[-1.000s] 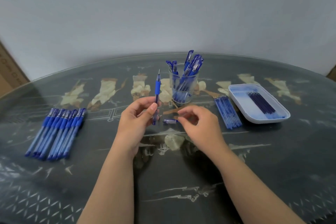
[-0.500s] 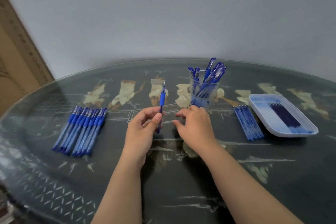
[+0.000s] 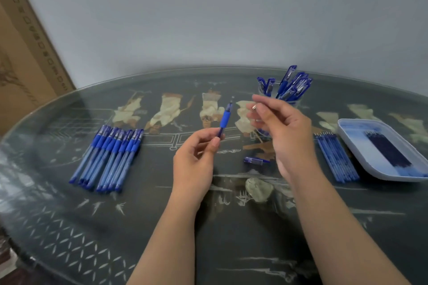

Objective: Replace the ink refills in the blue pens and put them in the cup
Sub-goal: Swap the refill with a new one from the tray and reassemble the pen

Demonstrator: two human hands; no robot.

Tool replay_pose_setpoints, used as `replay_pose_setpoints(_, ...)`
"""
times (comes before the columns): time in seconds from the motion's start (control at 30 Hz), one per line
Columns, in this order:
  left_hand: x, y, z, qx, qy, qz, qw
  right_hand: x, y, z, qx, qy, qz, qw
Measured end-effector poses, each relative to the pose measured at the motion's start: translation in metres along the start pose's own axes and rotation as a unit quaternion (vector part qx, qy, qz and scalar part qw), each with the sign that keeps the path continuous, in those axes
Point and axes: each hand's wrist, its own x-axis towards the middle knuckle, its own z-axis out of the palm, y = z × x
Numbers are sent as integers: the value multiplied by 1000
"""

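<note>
My left hand (image 3: 196, 159) holds a blue pen (image 3: 225, 119) upright by its lower barrel, with the tip end pointing up. My right hand (image 3: 281, 129) is raised just right of the pen's top, its fingertips pinching a small silvery tip piece (image 3: 254, 107). A blue pen cap (image 3: 256, 160) lies on the table below my right hand. The clear cup (image 3: 294, 102), partly hidden behind my right hand, holds several capped blue pens (image 3: 289, 84).
A row of several blue pens (image 3: 108, 155) lies at the left. Several refills (image 3: 335, 157) lie to the right, beside a white tray (image 3: 352, 132) that holds dark refills (image 3: 386, 150). The glass-topped round table (image 3: 231, 227) ends near a cardboard box (image 3: 20, 53) at the left.
My right hand has lifted off the table and risen beside the pen's top with the small silvery piece. The cap stays on the table. My view has swung to the left.
</note>
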Motion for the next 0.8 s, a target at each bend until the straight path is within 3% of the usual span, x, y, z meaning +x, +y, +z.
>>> replay_pose_setpoints(0.2, 0, -5, 7, 71, -34, 32, 996, -1, -11, -7, 74, -22, -13, 997)
replay_pose_setpoints(0.53, 2, -7, 8, 94, -41, 29, 994, -3, -10, -13, -37, -85, -40, 995)
replay_pose_setpoints(0.8, 1, -6, 8, 102, -49, 32, 993, -3, -2, -11, -55, -81, 8, 995)
